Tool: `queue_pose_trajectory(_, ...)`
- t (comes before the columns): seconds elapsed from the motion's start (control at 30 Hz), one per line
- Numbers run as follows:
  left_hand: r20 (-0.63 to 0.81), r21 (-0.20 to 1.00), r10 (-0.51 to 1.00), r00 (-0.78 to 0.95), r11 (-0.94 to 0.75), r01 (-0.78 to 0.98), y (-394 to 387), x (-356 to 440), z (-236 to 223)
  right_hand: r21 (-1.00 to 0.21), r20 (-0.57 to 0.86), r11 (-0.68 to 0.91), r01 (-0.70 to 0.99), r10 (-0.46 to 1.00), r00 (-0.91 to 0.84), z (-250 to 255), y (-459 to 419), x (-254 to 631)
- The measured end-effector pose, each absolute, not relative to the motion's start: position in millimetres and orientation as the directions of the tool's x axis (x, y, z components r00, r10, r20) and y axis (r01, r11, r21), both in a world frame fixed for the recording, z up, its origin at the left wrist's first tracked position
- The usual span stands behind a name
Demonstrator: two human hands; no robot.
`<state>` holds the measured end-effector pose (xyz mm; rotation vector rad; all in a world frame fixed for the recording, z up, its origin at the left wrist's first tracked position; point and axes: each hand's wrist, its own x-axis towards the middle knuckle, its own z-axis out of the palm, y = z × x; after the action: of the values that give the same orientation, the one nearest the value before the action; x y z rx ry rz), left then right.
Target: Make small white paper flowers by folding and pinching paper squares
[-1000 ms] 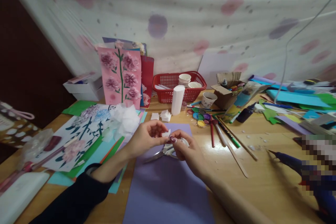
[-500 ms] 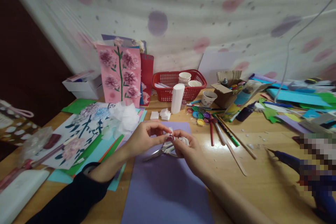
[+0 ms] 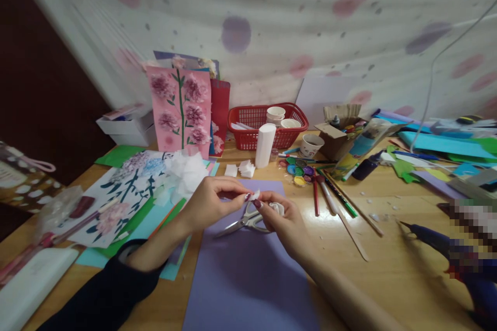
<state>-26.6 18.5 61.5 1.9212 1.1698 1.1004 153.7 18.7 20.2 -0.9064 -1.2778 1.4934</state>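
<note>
A small twisted piece of white tissue paper is pinched between the fingertips of my left hand and my right hand. More crumpled white tissue shows by the curled fingers of my right hand; whether they grip it I cannot tell. Under my hands, scissors with pale handles lie on a sheet of purple paper. Just beyond stand a white paper roll and small stacks of cut tissue squares. A fluffy heap of white tissue lies past my left hand.
A red basket with paper cups stands at the back, beside a patterned cup. Paint pots, brushes and pencils lie to the right, with a glue gun farther over. A pink flower picture leans at back left.
My fingertips have shifted slightly on the tissue piece, and more of its white shows between them. The whole view has moved a little; the scissors are less covered by my hands.
</note>
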Motion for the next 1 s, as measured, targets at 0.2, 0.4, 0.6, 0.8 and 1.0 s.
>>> queue_pose_trajectory(0.2, 0.244, 0.896, 0.954, 0.171, -0.290, 0.335, 18.8, -24.6, 62.1, -0.988, 0.043, 0.000, -0.154, 0.960, -0.276, 19.8, 19.3, 153.1)
queue_pose_trajectory(0.4, 0.199, 0.914, 0.959, 0.203, -0.256, 0.313, 19.5, -24.8, 60.3, -0.986, 0.045, -0.003, -0.169, 0.959, -0.279, 20.3, 20.2, 153.0)
queue_pose_trajectory(0.6, 0.183, 0.908, 0.957, 0.224, -0.252, 0.335, 18.3, -26.7, 56.3, -0.988, 0.031, -0.014, -0.155, 0.958, -0.284, 24.4, 18.4, 153.5)
queue_pose_trajectory(0.8, 0.192, 0.906, 0.958, 0.213, -0.257, 0.338, 14.2, -22.5, 58.6, -0.986, 0.015, -0.028, -0.166, 0.968, -0.250, 23.2, 19.1, 151.2)
queue_pose_trajectory(1.0, 0.174, 0.929, 0.972, 0.159, -0.215, 0.301, 15.4, -23.5, 57.7, -0.988, 0.020, -0.018, -0.152, 0.969, -0.245, 21.5, 19.3, 153.6)
